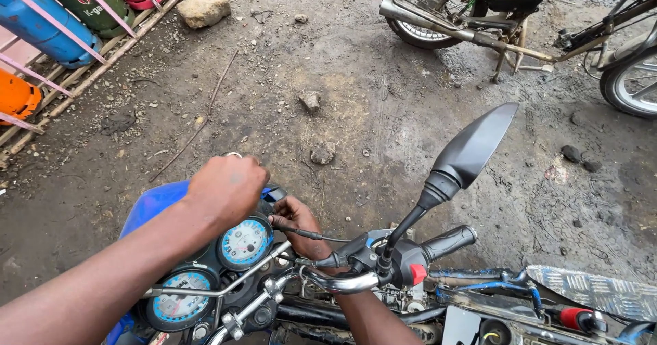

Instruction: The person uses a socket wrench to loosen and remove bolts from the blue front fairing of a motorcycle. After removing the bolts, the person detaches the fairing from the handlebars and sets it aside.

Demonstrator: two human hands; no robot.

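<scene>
I look down on a motorcycle's handlebar point(345, 281) with two round blue-faced gauges point(245, 244). My left hand point(226, 189) is a closed fist over the blue front cowl point(152, 205), just above the upper gauge. A small pale metal piece point(233, 155) shows above its knuckles. My right hand point(298, 226) reaches up from below the handlebar, between the gauges and the switch housing. Its fingers pinch a thin black cable point(311, 235) next to the upper gauge.
A black mirror point(472, 146) rises on its stem right of my hands, over the right grip point(448, 242). Another motorcycle point(520, 16) stands on muddy ground at the top right. Coloured gas cylinders point(41, 23) lie in a rack at the top left, near a stone point(204, 6).
</scene>
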